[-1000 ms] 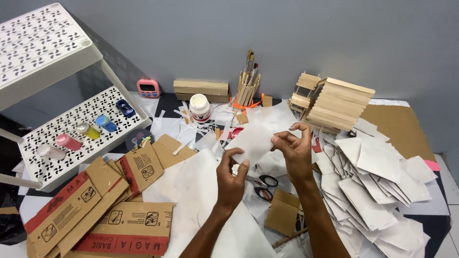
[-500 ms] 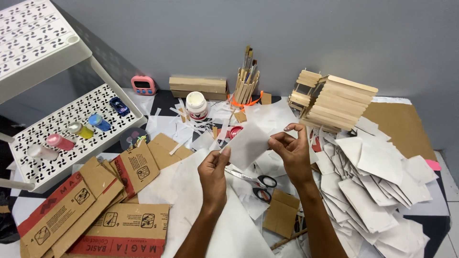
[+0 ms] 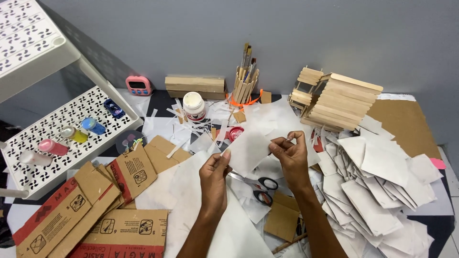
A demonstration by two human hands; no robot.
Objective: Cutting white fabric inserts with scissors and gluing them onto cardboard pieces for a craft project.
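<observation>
Over the middle of a cluttered counter (image 3: 397, 119), the left hand (image 3: 213, 174) and right hand (image 3: 290, 154) each pinch an edge of one white paper sheet (image 3: 248, 150), with a large pile of cut paper pieces (image 3: 377, 191) already heaped toward the right edge and scissors (image 3: 256, 184) lying below.

Landmark: white glue jar (image 3: 193, 105) with red-and-white label band, near back wall. Left of jar, by the wall: small pink timer (image 3: 139, 85), rounded, dark screen. Right of jar, just behind: long flat tan box (image 3: 195, 86), plain. Front-left of jar: flattened brown carton pieces (image 3: 95, 205), red printed bands, black handling symbols, fanned and overlapping. Left of jar on perforated white shelf (image 3: 28, 172): small paint bottles (image 3: 71, 136), pink, yellow, blue; labels too small to tell.
</observation>
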